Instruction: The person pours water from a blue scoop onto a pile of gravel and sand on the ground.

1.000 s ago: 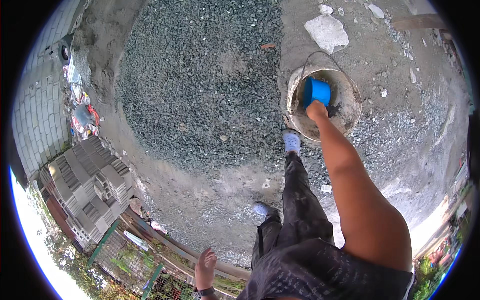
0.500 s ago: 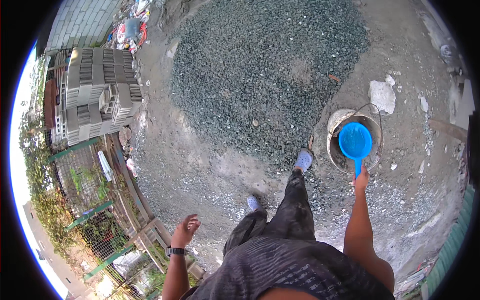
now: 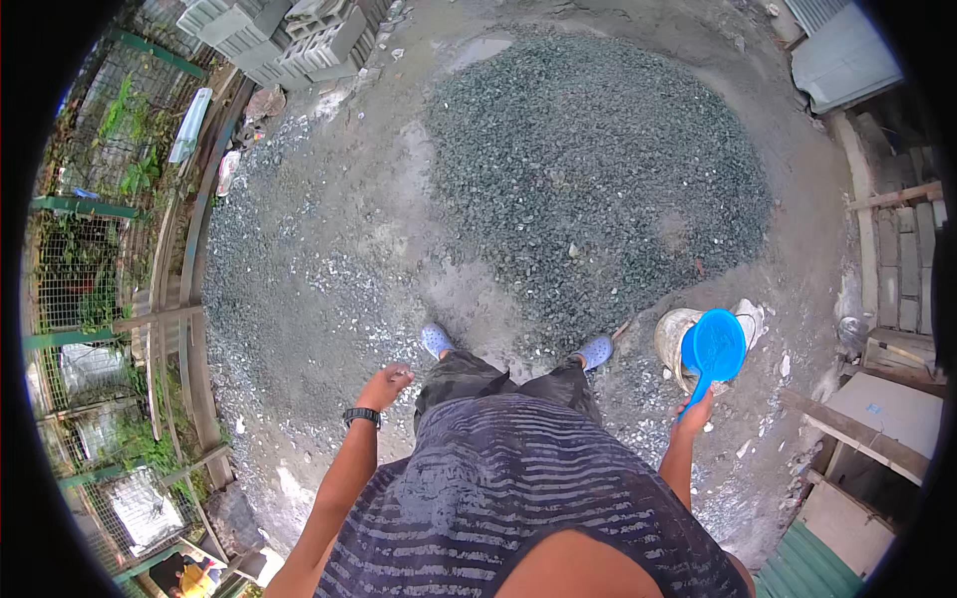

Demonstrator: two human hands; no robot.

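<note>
A blue plastic dipper is in my right hand, with the fingers wrapped round its handle. Its round bowl is level and faces up; whether there is liquid in it I cannot tell. The dipper hangs over a dirty, pale bucket on the ground and hides most of the bucket's mouth. My left hand, below a dark wristwatch, hovers away from everything with its fingers loosely bent and holds nothing visible.
A wide heap of grey gravel spreads ahead of my feet. Hollow concrete blocks are stacked at the far left. Along the left runs a wire-mesh fence with plants. Wooden planks and boards stand at the right.
My view has swung right and my stance has straightened, both feet now side by side. The dipper stays in my right hand over the bucket. My left hand's fingers have curled somewhat.
</note>
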